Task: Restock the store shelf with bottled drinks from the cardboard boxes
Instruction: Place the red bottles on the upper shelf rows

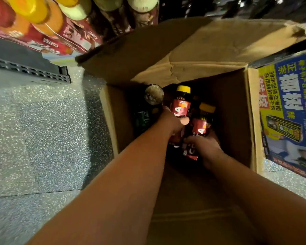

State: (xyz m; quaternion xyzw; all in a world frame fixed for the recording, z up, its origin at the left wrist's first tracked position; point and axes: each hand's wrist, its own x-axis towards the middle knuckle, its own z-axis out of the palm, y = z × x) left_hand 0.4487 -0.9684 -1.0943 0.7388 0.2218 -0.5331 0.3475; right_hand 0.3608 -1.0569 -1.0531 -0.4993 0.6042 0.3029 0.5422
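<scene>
Speckled grey terrazzo floor (42,131), filling the left half of the view, with a thin seam crossing near the lower left.

Dark grey plastic crate or base panel (27,68) with a perforated edge, resting on the floor at the left.

Printed carton (288,110), blue and yellow, with Chinese lettering, a picture of a dark drink pack and a picture of a person; it stands on the floor at the right edge.

My left hand (173,121) and right hand (204,145) reach into the cardboard box (233,121), each around a coffee bottle; shelf bottles (48,23) stand beyond, printed carton (288,110) right.
</scene>
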